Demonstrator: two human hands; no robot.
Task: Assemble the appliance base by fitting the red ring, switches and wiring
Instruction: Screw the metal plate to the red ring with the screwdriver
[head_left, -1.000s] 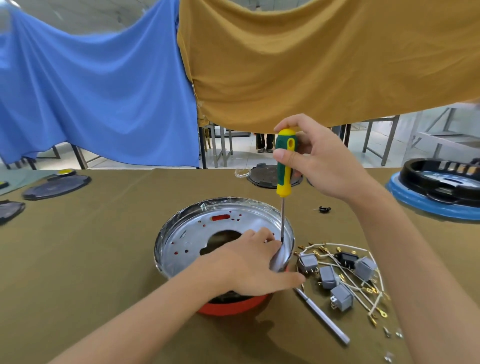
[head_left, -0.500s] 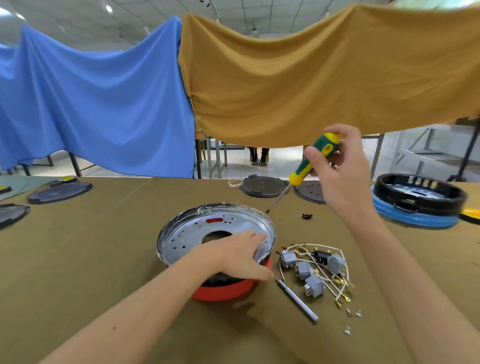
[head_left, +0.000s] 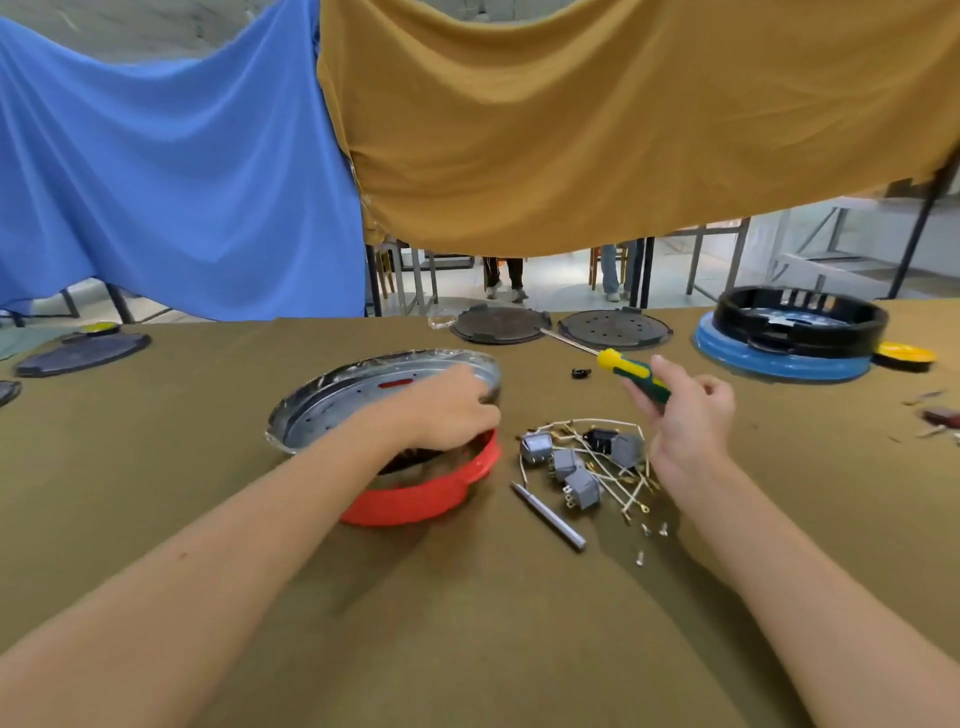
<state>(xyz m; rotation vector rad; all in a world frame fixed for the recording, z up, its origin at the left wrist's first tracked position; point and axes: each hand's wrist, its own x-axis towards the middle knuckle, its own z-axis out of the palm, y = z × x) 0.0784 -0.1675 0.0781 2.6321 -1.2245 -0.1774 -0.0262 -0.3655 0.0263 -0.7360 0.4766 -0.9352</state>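
Red ring (head_left: 415, 499) on olive cloth-covered table (head_left: 208, 467); left hand (head_left: 447, 410) grips metal pan (head_left: 332, 410), right hand (head_left: 685, 415) grasps screwdriver (head_left: 631, 371).

- The left hand (head_left: 448, 410) covers the near right part of the metal plate (head_left: 358, 397); its fingertips are hidden behind the rim.
- The red ring (head_left: 415, 501) shows only its near arc; the rest lies under plate and forearm.
- The screwdriver (head_left: 631, 371) handle's end disappears inside the right hand (head_left: 685, 421).
- Small screws (head_left: 647, 543) are too tiny to tell apart.
- Items at the right edge (head_left: 937, 415) are cut off, blurred.
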